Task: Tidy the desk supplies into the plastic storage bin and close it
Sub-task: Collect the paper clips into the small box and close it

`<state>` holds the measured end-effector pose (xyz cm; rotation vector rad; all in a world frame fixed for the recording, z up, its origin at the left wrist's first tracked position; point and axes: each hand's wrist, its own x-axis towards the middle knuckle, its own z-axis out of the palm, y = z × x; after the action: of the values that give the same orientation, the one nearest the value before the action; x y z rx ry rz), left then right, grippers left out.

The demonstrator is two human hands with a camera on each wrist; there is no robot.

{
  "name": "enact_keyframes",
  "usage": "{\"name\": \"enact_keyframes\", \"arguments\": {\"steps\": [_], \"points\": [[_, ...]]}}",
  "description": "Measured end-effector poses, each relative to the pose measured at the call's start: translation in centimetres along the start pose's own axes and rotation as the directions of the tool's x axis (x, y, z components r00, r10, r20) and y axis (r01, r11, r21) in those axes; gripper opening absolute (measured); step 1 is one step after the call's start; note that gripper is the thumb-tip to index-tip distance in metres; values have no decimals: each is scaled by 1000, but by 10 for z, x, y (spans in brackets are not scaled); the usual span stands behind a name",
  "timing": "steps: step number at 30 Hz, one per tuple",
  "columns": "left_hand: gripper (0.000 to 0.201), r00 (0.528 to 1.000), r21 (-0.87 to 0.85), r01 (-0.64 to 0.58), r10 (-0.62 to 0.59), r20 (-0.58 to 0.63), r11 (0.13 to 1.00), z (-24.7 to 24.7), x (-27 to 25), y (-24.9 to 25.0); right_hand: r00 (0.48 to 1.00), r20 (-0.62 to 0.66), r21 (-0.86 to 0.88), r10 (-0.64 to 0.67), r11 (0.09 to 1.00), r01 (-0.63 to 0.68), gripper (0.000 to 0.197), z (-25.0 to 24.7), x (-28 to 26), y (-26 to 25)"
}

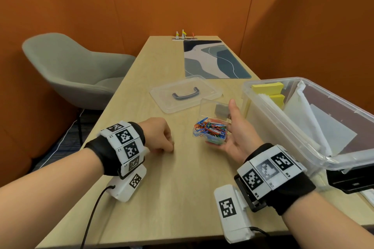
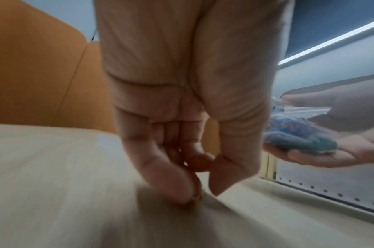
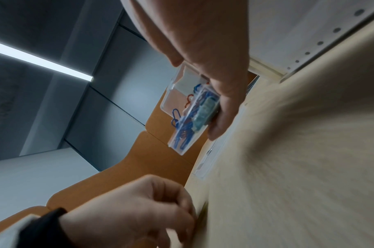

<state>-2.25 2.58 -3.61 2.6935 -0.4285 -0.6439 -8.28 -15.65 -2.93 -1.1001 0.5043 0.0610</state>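
My right hand (image 1: 227,127) grips a small clear box of coloured paper clips (image 1: 210,128), its lid standing open, just above the table; the fingers curl under the box (image 3: 194,110). To its left my left hand (image 1: 172,146) is knuckles-up on the wooden table, and its index finger and thumb (image 2: 202,193) pinch a small yellowish paper clip (image 2: 199,196) against the surface. The large clear storage bin (image 1: 263,127) stands open at the right and holds yellow sticky notes (image 1: 267,88) and white paper. Its lid (image 1: 204,87), with a dark handle, lies flat behind the hands.
A patterned desk mat (image 1: 216,58) lies at the far end, behind the lid. A grey chair (image 1: 77,70) stands left of the table. A black device (image 1: 348,180) sits at the right edge under the bin's near corner. Orange walls enclose the desk.
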Motion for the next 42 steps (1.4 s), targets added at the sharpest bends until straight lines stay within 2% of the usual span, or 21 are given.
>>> {"name": "enact_keyframes", "arguments": {"steps": [4,6,10,12,15,19,20,22,24,25,27,30,32,33,34,35,36,37,38,39,42], "points": [[12,989,-124,-85,68,-133,989,-21,-1,9,1000,-6,-7,12,1000,-12,39,-1,-1,1],[11,993,-110,-52,40,-107,993,-21,2,8,1000,-22,-5,8,1000,-8,43,-2,-2,1],[28,996,-66,45,-50,-74,997,-1,12,3,999,-34,4,0,1000,0,59,-3,-3,0],[24,994,-59,67,-72,-81,996,4,16,2,999,-37,6,-4,1000,4,58,-3,-2,0],[20,995,-60,96,-97,-25,994,4,17,3,1000,-28,4,-1,1000,1,58,-3,-1,1],[7,999,-34,48,-48,-12,998,5,12,2,1000,-19,-7,9,1000,-9,56,-3,0,3],[3,999,-54,27,-28,-17,998,2,9,3,1000,-16,-9,12,1000,-12,55,-4,0,3],[11,994,-179,-52,33,-106,982,-9,4,8,1000,-9,-12,13,1000,-13,52,-4,-1,4],[17,958,-338,-217,133,-255,916,-24,-1,19,1000,-10,-17,17,1000,-18,50,-2,-1,5],[17,930,-361,-311,203,-308,879,-30,-6,27,1000,-7,-22,20,1000,-20,51,-1,-1,5],[11,876,-303,-444,337,-345,843,-31,-12,43,1000,12,-25,28,999,-28,55,2,-2,5],[6,813,-96,-515,449,-371,852,-18,-16,54,998,50,-19,39,999,-38,53,5,-5,4],[7,750,-121,-532,400,-526,838,-12,-13,50,997,64,-18,41,999,-40,48,5,-8,1],[11,732,-196,-512,306,-609,836,-11,-10,48,997,66,-15,39,999,-38,43,5,-10,0],[16,747,-297,-457,180,-640,838,-11,-7,45,997,70,-14,36,999,-35,36,5,-12,-1],[21,810,-432,-370,58,-583,823,-11,-7,45,997,74,-17,32,999,-31,28,5,-14,-2],[28,901,-577,-250,-32,-434,778,-11,-9,46,996,81,-24,25,999,-23,21,6,-16,-3],[35,968,-695,-128,-63,-242,708,-10,-11,48,995,97,-29,18,999,-15,16,7,-18,-4],[40,996,-769,-28,-49,-77,638,-9,-14,51,993,120,-23,9,1000,-6,20,9,-20,-4],[40,1000,-804,29,-17,24,594,-9,-16,53,990,141,-17,-2,1000,4,32,10,-22,-5],[24,996,-851,18,65,61,525,-10,-19,55,983,180,-7,-24,1000,26,55,12,-28,-8]]}}
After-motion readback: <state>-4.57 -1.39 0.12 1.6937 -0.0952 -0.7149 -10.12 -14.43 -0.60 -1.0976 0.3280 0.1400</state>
